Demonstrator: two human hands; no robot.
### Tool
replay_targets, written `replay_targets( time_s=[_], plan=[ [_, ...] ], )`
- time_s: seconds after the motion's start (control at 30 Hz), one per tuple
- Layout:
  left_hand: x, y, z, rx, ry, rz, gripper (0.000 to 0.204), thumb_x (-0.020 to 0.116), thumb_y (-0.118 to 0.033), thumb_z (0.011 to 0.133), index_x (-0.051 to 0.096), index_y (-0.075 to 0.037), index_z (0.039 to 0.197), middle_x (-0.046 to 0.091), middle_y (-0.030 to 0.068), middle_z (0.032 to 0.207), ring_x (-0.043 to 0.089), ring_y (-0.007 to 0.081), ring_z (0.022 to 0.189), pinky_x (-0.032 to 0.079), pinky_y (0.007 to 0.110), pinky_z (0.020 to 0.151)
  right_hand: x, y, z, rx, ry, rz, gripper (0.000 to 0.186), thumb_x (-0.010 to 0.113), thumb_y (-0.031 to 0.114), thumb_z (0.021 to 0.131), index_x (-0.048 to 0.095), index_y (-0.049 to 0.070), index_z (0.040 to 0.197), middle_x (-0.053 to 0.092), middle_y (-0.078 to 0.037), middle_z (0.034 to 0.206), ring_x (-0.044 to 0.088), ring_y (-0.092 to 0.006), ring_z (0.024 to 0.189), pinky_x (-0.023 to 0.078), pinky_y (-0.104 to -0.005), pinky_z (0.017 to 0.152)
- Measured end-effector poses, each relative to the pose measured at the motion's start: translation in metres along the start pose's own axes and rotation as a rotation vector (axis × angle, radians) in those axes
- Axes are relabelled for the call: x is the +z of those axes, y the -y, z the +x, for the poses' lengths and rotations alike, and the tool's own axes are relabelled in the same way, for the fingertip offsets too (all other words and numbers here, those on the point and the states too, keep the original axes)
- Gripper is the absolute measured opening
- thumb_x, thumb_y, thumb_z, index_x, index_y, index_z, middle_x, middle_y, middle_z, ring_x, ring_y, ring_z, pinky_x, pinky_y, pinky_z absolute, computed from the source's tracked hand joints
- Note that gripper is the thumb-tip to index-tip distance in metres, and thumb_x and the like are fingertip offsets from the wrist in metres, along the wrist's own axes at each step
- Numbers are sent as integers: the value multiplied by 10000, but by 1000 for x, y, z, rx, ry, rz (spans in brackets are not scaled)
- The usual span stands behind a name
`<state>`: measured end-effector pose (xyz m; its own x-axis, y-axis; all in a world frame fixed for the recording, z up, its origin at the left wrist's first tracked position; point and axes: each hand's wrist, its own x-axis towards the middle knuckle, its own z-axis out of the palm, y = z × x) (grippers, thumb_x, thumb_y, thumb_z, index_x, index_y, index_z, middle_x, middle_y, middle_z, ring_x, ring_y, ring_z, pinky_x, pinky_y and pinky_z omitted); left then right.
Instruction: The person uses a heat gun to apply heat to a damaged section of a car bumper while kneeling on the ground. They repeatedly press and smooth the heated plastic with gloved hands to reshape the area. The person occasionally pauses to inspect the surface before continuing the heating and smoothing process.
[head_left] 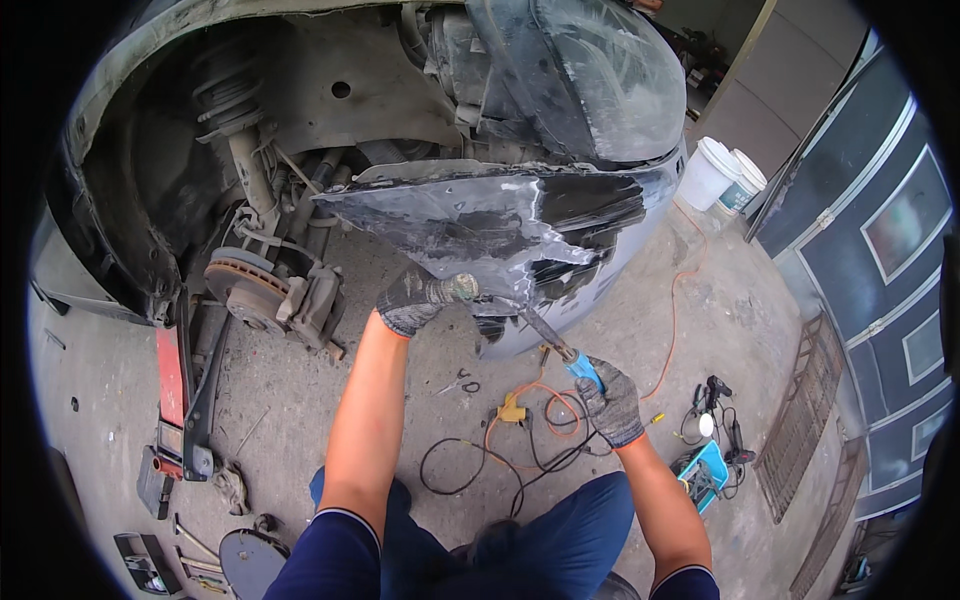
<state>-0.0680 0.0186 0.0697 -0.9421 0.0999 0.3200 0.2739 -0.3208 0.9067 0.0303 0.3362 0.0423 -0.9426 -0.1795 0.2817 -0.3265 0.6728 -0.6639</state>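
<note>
Blue plastic covers the handle of the tool (562, 350), which sits just right of the frame's centre. Its long axis runs diagonally: the handle lies toward the lower right, and the dull metal shaft points up and left at the bumper's (470, 215) lower edge (whether the tip touches, I cannot tell). The right hand (610, 402), in a grey knit glove, is closed around the handle. The left hand (425, 300), in a matching glove with a worn, discoloured patch near the fingertips, has its fingers bent at the bumper's lower edge, left of the shaft; I cannot tell whether it pinches the edge or only rests there.

The bumper stretches across the upper middle, tapering to a point at its left end. Its skin is scuffed grey, with glossy black patches and jagged pale lines. Above it curves a hazy headlight (630, 75); at the left, a round, rust-tinged brake disc (245, 290) sits below a coil spring (228, 100).

On the rough concrete floor (390, 440) lie scissors (460, 383), a yellow connector (511, 408) among looped black and orange cords, and a turquoise tray (712, 464) at lower right. White buckets (708, 175) stand at upper right (one bears a label, its print too small to read).
</note>
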Motion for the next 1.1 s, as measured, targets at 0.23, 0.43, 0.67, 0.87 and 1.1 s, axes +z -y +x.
replay_targets(
  time_s=[0.23, 0.43, 0.67, 0.87, 1.1],
  plan=[
    [8, -5, 1, 86, 9, -55, 940, 918, -318, 563, 440, -40, 1323, 522, 100, 1254, 495, 259, 1147, 440, 400, 968, 3, -4, 12, -27, 19, -21, 319, 613, 256, 881, 626, 22, 1097, 670, -191, 954, 663, -321, 869, 512, -363, 765],
    [4, 0, 5, 132, -19, 14, 942, 923, -322, 553, 448, -37, 1314, 529, 95, 1249, 502, 250, 1134, 444, 392, 960, 5, -3, 12, -17, 21, 34, 307, 613, 247, 882, 630, 23, 1093, 673, -186, 948, 667, -303, 861, 511, -350, 758],
    [9, -4, 3, 89, 7, -53, 898, 923, -314, 555, 483, -33, 1285, 550, 89, 1222, 511, 242, 1114, 446, 383, 950, 11, -14, 16, -96, 12, -75, 315, 618, 255, 879, 630, 23, 1092, 673, -181, 949, 665, -310, 857, 511, -353, 751],
    [2, 3, 2, 135, 63, -29, 759, 863, -206, 663, 482, -35, 1297, 567, 84, 1207, 512, 205, 1090, 450, 350, 948, 9, -2, 18, -65, 6, -11, 330, 623, 277, 876, 631, 29, 1092, 673, -175, 930, 659, -318, 853, 511, -364, 751],
    [4, -4, 1, 38, 44, -59, 789, 873, -211, 638, 479, -30, 1298, 563, 84, 1209, 512, 212, 1096, 450, 363, 949, 12, -4, 16, -61, -10, 2, 315, 621, 264, 878, 627, 24, 1081, 668, -178, 922, 660, -312, 838, 509, -357, 737]
  ],
)
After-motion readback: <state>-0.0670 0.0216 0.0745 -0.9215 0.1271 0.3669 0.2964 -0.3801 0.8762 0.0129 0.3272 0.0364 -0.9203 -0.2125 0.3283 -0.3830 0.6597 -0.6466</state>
